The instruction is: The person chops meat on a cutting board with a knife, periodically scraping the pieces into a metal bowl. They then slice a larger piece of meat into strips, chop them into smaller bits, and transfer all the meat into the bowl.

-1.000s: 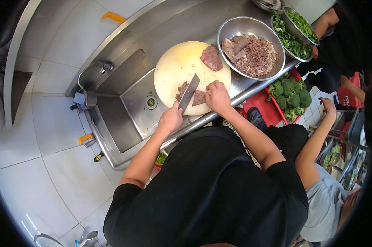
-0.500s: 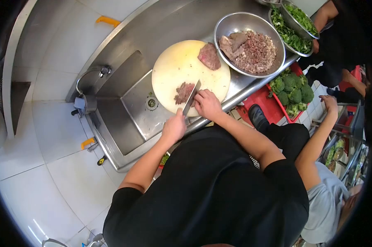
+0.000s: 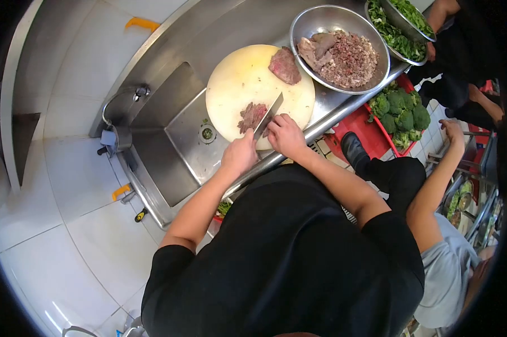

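Observation:
A cleaver-like knife (image 3: 269, 115) has its handle in my left hand (image 3: 240, 153), fingers wrapped round it. Its blade stands across the lower part of the round cutting board (image 3: 225, 84). Thin cut slices of meat (image 3: 252, 116) lie left of the blade. Close to the blade's right side, my right hand (image 3: 286, 135) has its fingers curled and pressed on a piece of meat, mostly hidden beneath them. A larger chunk of meat (image 3: 285, 65) rests at the board's upper right edge.
A steel bowl (image 3: 301, 25) of chopped meat stands beyond the board, near bowls of leafy greens (image 3: 396, 39). Left is a sink basin (image 3: 177, 163) with a faucet (image 3: 118, 101). Broccoli (image 3: 399, 112) fills a red crate below. Other people's arms (image 3: 436, 180) show at right.
The knife and my left hand have moved right along the meat. The pile of slices has grown, and the piece by my right hand is now mostly out of sight. The view has shifted slightly.

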The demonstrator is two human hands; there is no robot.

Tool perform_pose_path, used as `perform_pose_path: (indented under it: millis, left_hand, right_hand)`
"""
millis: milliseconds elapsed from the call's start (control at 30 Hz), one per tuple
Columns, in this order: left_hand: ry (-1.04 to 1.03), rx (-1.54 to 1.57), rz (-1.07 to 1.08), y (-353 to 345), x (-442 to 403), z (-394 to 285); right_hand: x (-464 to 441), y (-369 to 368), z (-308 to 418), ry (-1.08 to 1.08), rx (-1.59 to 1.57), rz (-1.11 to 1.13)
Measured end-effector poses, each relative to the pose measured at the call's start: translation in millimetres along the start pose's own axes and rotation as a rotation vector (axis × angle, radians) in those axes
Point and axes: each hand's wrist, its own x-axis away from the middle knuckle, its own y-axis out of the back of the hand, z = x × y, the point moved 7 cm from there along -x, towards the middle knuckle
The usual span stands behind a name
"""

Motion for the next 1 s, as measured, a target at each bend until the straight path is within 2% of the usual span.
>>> perform_pose_path:
  millis: [133,233,333,467,633,733,867,1000]
  left_hand:
    - [-0.047,-0.036,0.024,23,28,0]
    - [0.006,-0.055,0.020,-4,30,8]
    - [-0.080,-0.007,-0.058,-5,6,-6]
    - [-0.102,-0.079,0.011,21,19,-6]
    - [-0.015,-0.054,0.029,-11,24,5]
    - [-0.095,-0.029,-0.004,3,11,-11]
    - [-0.019,-0.098,0.094,7,41,0]
    - [-0.089,-0.005,-0.014,-7,18,-18]
  right_hand:
    - [-1,17,2,0.002,-0.001,-0.064]
    - [5,11,-5,-0.009,-0.001,-0.049]
    - [6,10,-7,-0.019,-0.010,-0.046]
    - [3,19,-9,-0.088,-0.070,-0.037]
    - [10,18,-13,-0.031,-0.003,-0.058]
    - [14,18,-13,-0.046,-0.004,-0.038]
    - [14,25,-16,-0.029,0.080,-0.037]
    - [17,24,-14,-0.009,0.129,-0.015]
